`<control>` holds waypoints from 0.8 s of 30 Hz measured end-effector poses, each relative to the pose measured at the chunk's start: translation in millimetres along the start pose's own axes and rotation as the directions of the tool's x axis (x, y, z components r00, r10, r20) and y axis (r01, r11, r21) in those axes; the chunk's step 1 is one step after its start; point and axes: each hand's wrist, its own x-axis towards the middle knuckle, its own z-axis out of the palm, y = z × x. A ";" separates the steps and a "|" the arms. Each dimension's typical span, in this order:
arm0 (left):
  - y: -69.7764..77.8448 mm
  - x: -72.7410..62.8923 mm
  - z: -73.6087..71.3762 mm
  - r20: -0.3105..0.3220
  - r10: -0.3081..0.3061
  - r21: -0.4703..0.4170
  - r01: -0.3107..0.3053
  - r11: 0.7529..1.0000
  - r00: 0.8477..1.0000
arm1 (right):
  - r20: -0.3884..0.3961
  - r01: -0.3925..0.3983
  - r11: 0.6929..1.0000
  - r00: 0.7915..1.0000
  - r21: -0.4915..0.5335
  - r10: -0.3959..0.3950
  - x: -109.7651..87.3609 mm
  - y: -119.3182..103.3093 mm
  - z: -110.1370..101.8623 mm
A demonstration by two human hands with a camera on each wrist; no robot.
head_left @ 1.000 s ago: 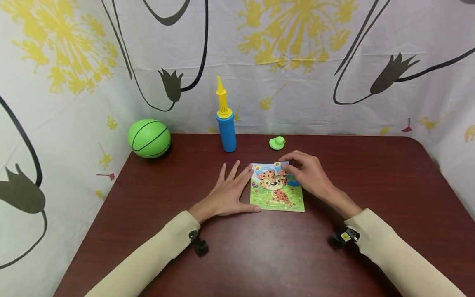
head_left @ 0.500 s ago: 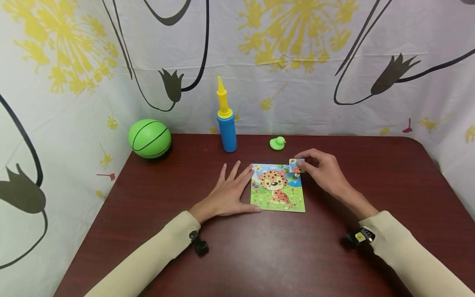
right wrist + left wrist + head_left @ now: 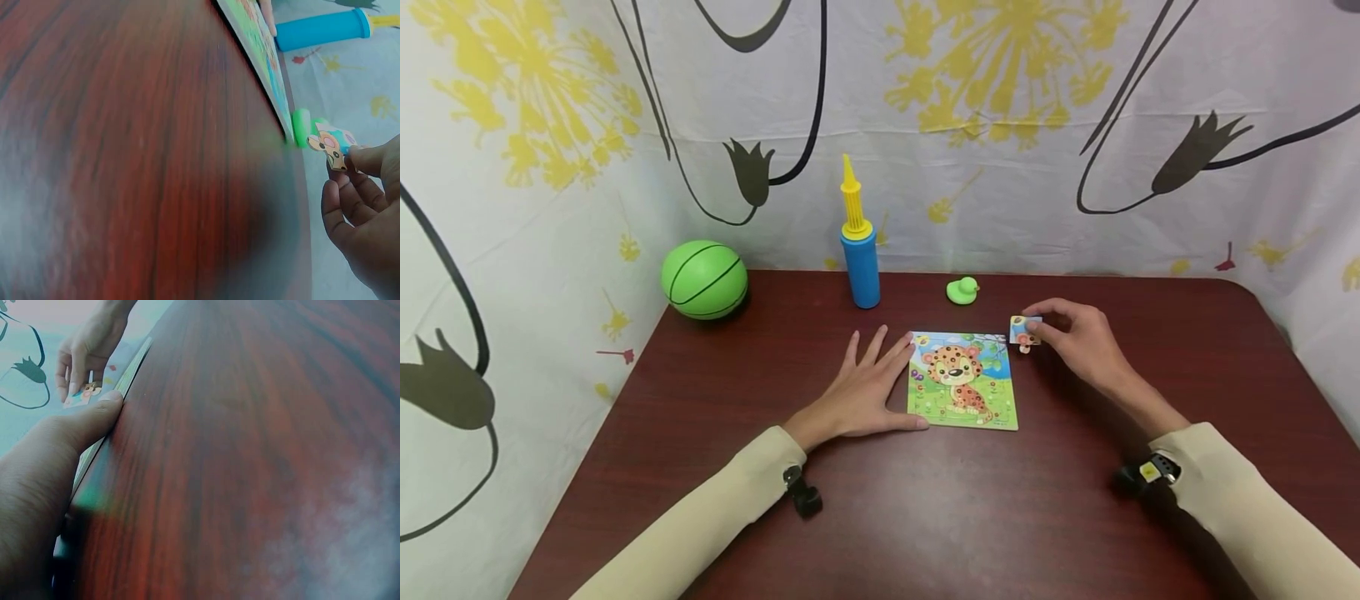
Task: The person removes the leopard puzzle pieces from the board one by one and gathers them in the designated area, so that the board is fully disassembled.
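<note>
A square jigsaw puzzle (image 3: 951, 392) with a spotted leopard cub picture lies flat on the table. My left hand (image 3: 865, 393) is spread along its left side, fingertips at the upper left corner and thumb at the lower left corner. To the right of the puzzle's upper right corner, my right hand (image 3: 1078, 342) pinches a puzzle piece (image 3: 1021, 330) between thumb and fingers. The right wrist view shows this knobbed puzzle piece (image 3: 332, 144) up close, with part of a spotted animal and some blue on it. Beyond my left thumb (image 3: 103, 412), the left wrist view shows the same piece.
A green duck (image 3: 962, 290) sits behind the puzzle. Left of it stands a blue and yellow hand pump (image 3: 861, 258). A green ball (image 3: 703, 280) rests at the table's back left corner. Patterned cloth (image 3: 1000, 208) hangs behind the dark wooden table (image 3: 925, 517).
My right hand has carried the puzzle piece rightward, from over the puzzle's upper right part to beyond its right edge. The left hand has stayed in place.
</note>
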 end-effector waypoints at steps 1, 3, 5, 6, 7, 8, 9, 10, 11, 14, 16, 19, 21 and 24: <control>0.1 0.0 0.0 0.001 0.000 0.000 0.000 1.000 1.000 | 0.001 -0.005 1.000 1.000 0.001 0.005 -0.1 1.6 -1.8; 0.3 0.3 -0.2 0.003 0.000 -0.002 0.000 1.000 1.000 | 0.002 -0.010 1.000 1.000 -0.004 0.010 -0.7 4.3 -5.5; 0.5 0.2 -0.3 0.005 -0.001 -0.003 0.001 1.000 1.000 | 0.002 -0.014 1.000 1.000 -0.014 0.014 -1.3 6.8 -8.6; 0.5 0.0 -0.3 0.005 -0.002 -0.005 0.002 1.000 1.000 | 0.001 -0.018 1.000 1.000 -0.021 0.018 -1.5 8.2 -10.1; 0.5 -0.1 -0.1 0.004 -0.002 -0.005 0.002 1.000 1.000 | 0.000 -0.020 0.999 1.000 -0.028 0.020 -1.7 9.7 -11.4; 0.4 -0.1 0.0 0.002 -0.001 -0.005 0.001 1.000 1.000 | -0.001 -0.023 0.999 1.000 -0.035 0.023 -1.8 11.2 -12.9; 0.4 -0.3 0.1 0.000 0.000 -0.005 0.000 1.000 1.000 | 0.000 -0.026 0.999 1.000 -0.037 0.026 -2.0 13.2 -14.1; 0.4 -0.3 0.1 -0.001 0.000 -0.004 0.000 1.000 1.000 | -0.001 -0.030 0.999 1.000 -0.043 0.030 -2.0 15.4 -15.3; 0.4 -0.3 0.2 -0.003 0.001 -0.005 -0.001 1.000 1.000 | -0.001 -0.032 0.998 0.999 -0.049 0.032 -2.1 17.7 -16.4; 0.3 -0.3 0.4 -0.005 0.001 -0.004 -0.001 1.000 1.000 | -0.001 -0.042 0.997 0.999 -0.058 0.042 -2.3 24.2 -19.3; 0.3 -0.3 0.6 -0.004 -0.001 -0.004 0.001 1.000 1.000 | -0.003 -0.046 0.997 0.999 -0.065 0.046 -2.3 27.7 -21.1; 0.4 -0.3 0.7 -0.002 -0.003 -0.006 0.003 1.000 1.000 | -0.008 -0.045 0.996 0.999 -0.072 0.044 -2.2 31.1 -23.5; 0.4 -0.3 0.7 -0.003 -0.003 -0.006 0.003 1.000 1.000 | -0.011 -0.040 0.996 0.999 -0.077 0.039 -1.5 32.4 -24.7; 0.4 -0.6 0.3 -0.003 -0.003 -0.007 0.003 1.000 1.000 | -0.017 -0.035 0.995 0.999 -0.092 0.033 0.0 34.0 -25.9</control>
